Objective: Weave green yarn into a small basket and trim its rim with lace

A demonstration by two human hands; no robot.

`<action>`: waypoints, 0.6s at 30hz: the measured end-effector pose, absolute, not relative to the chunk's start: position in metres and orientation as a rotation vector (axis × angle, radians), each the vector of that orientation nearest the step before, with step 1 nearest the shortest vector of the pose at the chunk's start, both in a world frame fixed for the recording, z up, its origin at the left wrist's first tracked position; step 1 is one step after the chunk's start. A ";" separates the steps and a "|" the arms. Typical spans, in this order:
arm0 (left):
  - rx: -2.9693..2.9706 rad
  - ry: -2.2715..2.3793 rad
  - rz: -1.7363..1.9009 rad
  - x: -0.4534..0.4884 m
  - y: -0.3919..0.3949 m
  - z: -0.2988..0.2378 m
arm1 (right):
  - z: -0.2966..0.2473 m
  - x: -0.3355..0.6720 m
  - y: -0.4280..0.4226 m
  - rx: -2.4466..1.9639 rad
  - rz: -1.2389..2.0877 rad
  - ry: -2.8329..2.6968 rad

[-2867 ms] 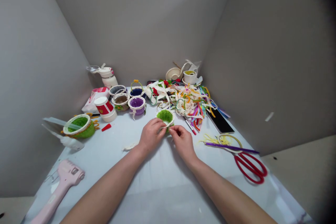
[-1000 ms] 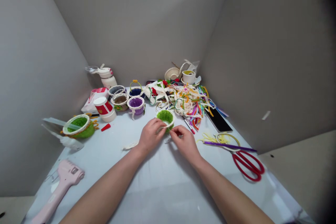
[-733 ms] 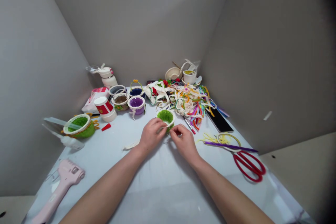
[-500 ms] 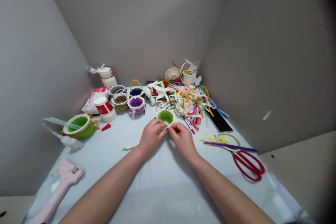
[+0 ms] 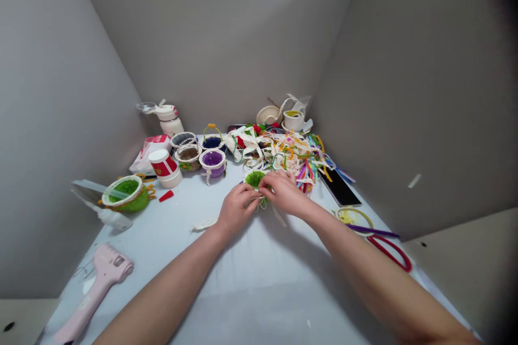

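Observation:
A small green basket (image 5: 254,178) with a pale rim stands in front of me, its near side mostly covered by my hands. My left hand (image 5: 238,206) grips it at the near left, fingers closed on the rim. Over the right of the rim reaches my right hand (image 5: 284,192), thumb and fingertips pinched on the white lace trim close to the left fingertips; the exact grip is partly hidden. Thin greenish-white strands (image 5: 263,203) hang below the fingers, and a lace end (image 5: 279,217) dangles under my right hand. A loose lace piece (image 5: 204,225) lies beside my left wrist.
On the left are a pink glue gun (image 5: 106,269), a larger green basket (image 5: 137,200) and a red-and-white cup (image 5: 165,167). Several small baskets (image 5: 213,163) stand behind. Tangled yarn and lace (image 5: 283,148), a phone (image 5: 342,188) and red-handled scissors (image 5: 394,253) lie right.
My right hand has moved up and over the basket's right rim, uncovering the dangling lace end. My left hand keeps its hold. My right forearm now covers part of the scissors.

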State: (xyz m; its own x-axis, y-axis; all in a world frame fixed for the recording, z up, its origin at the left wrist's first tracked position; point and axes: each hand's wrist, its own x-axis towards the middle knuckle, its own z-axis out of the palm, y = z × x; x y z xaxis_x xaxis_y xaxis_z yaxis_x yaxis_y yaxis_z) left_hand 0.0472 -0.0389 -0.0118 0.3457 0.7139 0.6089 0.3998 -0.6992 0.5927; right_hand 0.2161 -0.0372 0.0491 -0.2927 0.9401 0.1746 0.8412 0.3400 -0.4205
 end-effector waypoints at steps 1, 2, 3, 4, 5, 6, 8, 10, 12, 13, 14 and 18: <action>2.266 0.988 1.286 0.047 -0.039 -0.011 | 0.048 0.214 -0.036 -1.556 0.370 -2.214; 2.266 0.990 1.279 0.046 -0.038 -0.011 | 0.046 0.213 -0.035 -1.546 0.393 -2.195; 2.278 0.986 1.269 0.046 -0.038 -0.010 | 0.043 0.212 -0.034 -1.538 0.417 -2.167; 2.299 0.976 1.255 0.046 -0.039 -0.010 | 0.041 0.211 -0.032 -1.532 0.441 -2.131; 2.326 0.960 1.238 0.047 -0.039 -0.009 | 0.039 0.210 -0.030 -1.524 0.462 -2.087; 2.356 0.940 1.215 0.048 -0.041 -0.009 | 0.038 0.209 -0.028 -1.511 0.476 -2.035; 2.400 0.905 1.159 0.050 -0.043 -0.009 | 0.039 0.207 -0.021 -1.467 0.484 -1.914; 2.394 0.916 1.139 0.052 -0.044 -0.008 | 0.045 0.205 -0.016 -1.385 0.526 -1.805; 2.339 0.967 1.175 0.052 -0.043 -0.007 | 0.053 0.203 -0.013 -1.270 0.683 -1.679; 2.303 0.992 1.200 0.051 -0.042 -0.006 | 0.058 0.203 -0.012 -1.215 0.817 -1.588; 2.270 1.009 1.218 0.051 -0.041 -0.006 | 0.062 0.203 -0.011 -1.168 0.972 -1.479; 2.216 1.003 1.222 0.048 -0.038 -0.003 | 0.071 0.207 -0.004 -1.062 1.476 -1.084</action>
